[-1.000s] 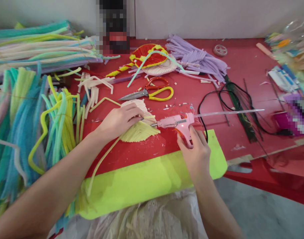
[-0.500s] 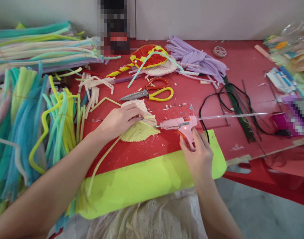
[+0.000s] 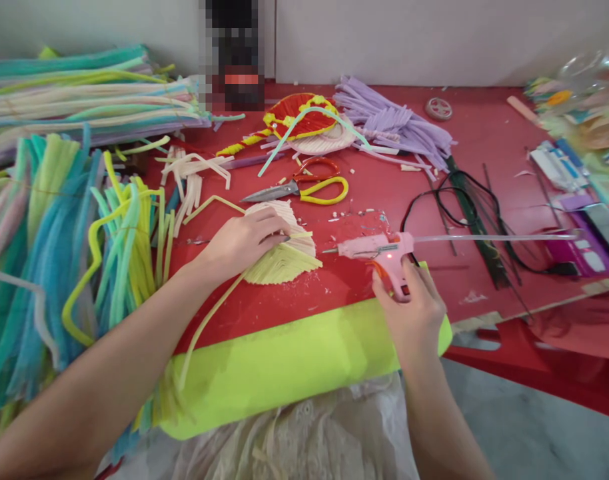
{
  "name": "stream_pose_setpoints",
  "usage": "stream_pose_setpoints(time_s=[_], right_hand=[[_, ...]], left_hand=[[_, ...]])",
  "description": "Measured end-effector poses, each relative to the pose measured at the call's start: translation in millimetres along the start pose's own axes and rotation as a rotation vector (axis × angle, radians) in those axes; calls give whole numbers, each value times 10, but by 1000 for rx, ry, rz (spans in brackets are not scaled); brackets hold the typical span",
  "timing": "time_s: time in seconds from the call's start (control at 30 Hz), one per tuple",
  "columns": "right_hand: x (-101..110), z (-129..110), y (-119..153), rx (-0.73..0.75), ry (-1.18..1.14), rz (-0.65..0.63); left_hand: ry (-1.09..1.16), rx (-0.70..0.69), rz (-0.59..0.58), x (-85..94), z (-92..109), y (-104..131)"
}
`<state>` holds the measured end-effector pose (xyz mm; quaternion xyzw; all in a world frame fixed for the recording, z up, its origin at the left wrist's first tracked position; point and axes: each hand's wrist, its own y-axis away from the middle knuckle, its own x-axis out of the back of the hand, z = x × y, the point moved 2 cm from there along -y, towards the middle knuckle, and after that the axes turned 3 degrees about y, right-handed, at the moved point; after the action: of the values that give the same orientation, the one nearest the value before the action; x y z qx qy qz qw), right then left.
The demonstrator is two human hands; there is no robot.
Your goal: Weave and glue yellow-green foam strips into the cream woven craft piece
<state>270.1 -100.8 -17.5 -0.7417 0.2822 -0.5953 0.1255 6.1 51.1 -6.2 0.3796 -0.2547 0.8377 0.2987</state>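
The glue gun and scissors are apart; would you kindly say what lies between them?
Red tabletop with small pale scraps lies between the scissors and glue gun in the head view.

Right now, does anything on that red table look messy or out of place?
A little. Pale scraps litter the red table between the scissors and the pink glue gun, perhaps leftover trimmings. A mint-green strip lies bent across the red-and-yellow piece, looking stray because its colour doesn't match. Nothing looks clearly broken.

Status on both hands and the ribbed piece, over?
Left hand on ribbed piece. Right hand gripping pink glue gun, nozzle near the piece's edge. Scissors lying just beyond the piece.
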Motion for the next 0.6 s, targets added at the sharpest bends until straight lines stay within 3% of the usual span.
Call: stream_pose_setpoints(time_s=[0.2, 0.37, 0.5, 0.6], right_hand=[[-111, 219, -618, -99, -21, -46], [-457, 90, -1110, -69, -94, -122], [-778, -39, -1265, 9, -73, -170], [-779, -130, -1253, 62, -39, -133]], left_hand=[[-19, 5, -16, -3, 5, -5], [-37, 7, -23, -12, 10, -12], [-41, 3, -17, -19, 4, -6], [-32, -2, -32, -20, 5, -4]])
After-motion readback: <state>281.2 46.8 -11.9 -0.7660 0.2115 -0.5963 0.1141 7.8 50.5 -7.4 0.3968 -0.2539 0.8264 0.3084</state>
